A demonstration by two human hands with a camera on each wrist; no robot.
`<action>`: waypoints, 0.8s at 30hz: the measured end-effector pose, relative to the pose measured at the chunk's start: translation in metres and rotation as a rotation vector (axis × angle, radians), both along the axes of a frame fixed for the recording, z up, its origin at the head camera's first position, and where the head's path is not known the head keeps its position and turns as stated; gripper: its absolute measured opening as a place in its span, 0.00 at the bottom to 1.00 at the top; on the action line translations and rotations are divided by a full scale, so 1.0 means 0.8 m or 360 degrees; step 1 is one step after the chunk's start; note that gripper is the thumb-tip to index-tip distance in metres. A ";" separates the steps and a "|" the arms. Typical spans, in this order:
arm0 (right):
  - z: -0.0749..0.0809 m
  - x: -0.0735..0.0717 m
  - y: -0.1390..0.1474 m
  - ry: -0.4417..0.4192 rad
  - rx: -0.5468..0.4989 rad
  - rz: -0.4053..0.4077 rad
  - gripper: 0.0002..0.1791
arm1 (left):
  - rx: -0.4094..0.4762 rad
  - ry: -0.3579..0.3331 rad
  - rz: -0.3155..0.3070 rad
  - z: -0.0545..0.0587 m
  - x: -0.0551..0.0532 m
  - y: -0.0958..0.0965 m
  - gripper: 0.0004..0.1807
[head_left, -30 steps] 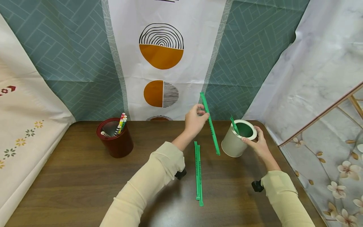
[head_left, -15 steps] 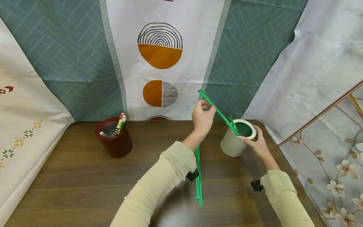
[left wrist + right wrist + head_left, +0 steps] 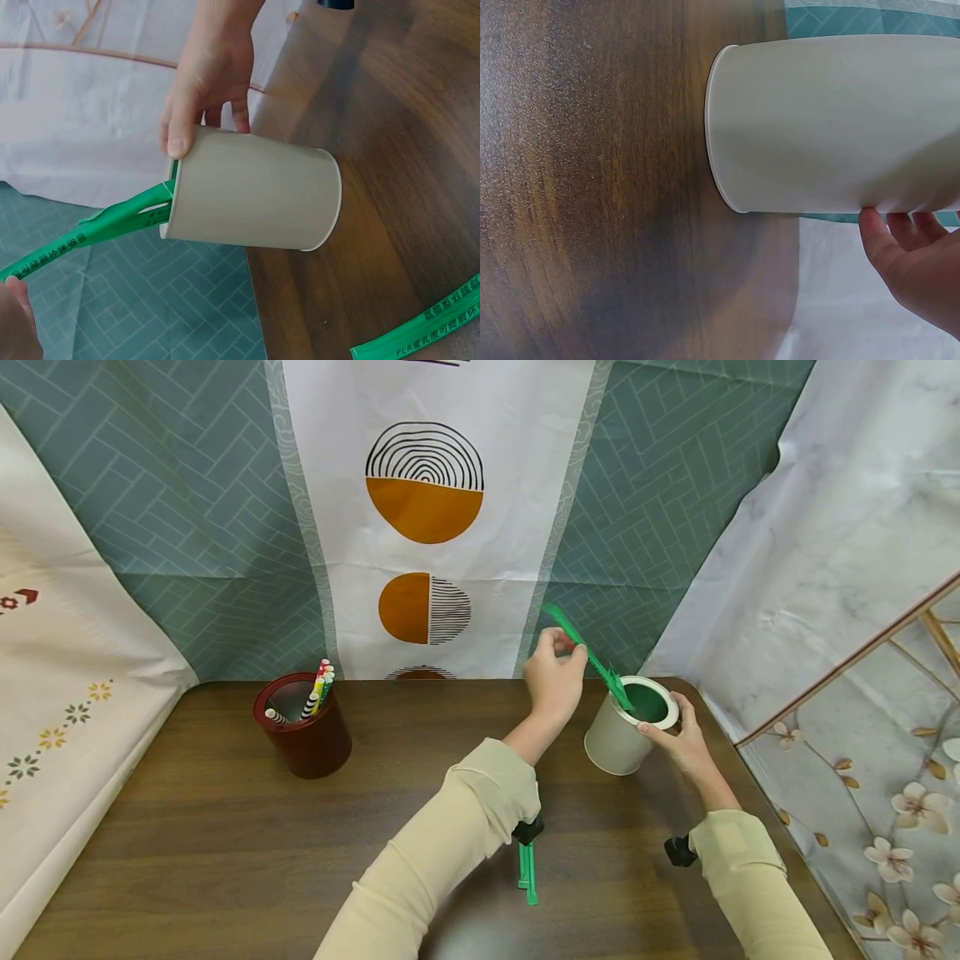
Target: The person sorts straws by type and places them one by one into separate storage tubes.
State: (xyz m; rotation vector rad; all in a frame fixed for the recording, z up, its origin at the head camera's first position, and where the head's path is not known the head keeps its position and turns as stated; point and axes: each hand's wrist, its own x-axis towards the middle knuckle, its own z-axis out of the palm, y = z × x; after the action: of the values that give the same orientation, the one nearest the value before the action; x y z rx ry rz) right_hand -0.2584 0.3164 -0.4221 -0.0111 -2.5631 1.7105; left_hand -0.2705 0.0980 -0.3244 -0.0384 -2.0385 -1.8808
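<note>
My left hand (image 3: 557, 675) pinches a green paper-wrapped straw (image 3: 592, 662) near its upper part. The straw slants down to the right, and its lower end is inside the mouth of a pale grey cylindrical holder (image 3: 617, 742). Another green wrapped piece stands in the holder beside it, as the left wrist view also shows. My right hand (image 3: 684, 740) grips the holder's right side near the rim, thumb at the front. Two more green wrapped straws (image 3: 527, 874) lie on the table, partly hidden under my left wrist.
A dark red holder (image 3: 311, 735) with several striped and coloured straws (image 3: 318, 689) stands at the back left of the wooden table (image 3: 225, 860). Patterned cloths hang behind the table and along both sides. A small black device (image 3: 528, 829) sits on my left wrist.
My left hand has moved right with its straw, which has tilted from nearly upright, its lower end going into the holder's mouth. The right hand and holder have stayed put.
</note>
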 end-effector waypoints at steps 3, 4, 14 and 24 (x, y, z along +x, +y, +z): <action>0.000 0.000 -0.001 0.0002 -0.0007 -0.0009 0.45 | -0.0034 -0.0006 -0.0002 -0.003 0.001 0.007 0.09; 0.001 0.000 -0.001 0.0004 -0.0010 -0.0010 0.45 | -0.0045 -0.0011 -0.0011 -0.005 0.001 0.008 0.09; 0.000 0.000 -0.001 0.0005 -0.0025 -0.0015 0.44 | -0.0232 -0.0060 -0.0058 -0.017 0.007 0.016 0.07; -0.002 -0.001 0.000 0.0008 -0.0005 -0.0009 0.45 | -0.0432 -0.0160 -0.0141 -0.038 0.009 0.026 0.06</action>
State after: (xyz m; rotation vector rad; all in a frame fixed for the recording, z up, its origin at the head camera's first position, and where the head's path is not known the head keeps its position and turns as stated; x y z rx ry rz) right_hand -0.2591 0.3164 -0.4236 -0.0146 -2.5546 1.7104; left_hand -0.2633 0.1184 -0.3551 -0.1078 -2.3848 -1.6718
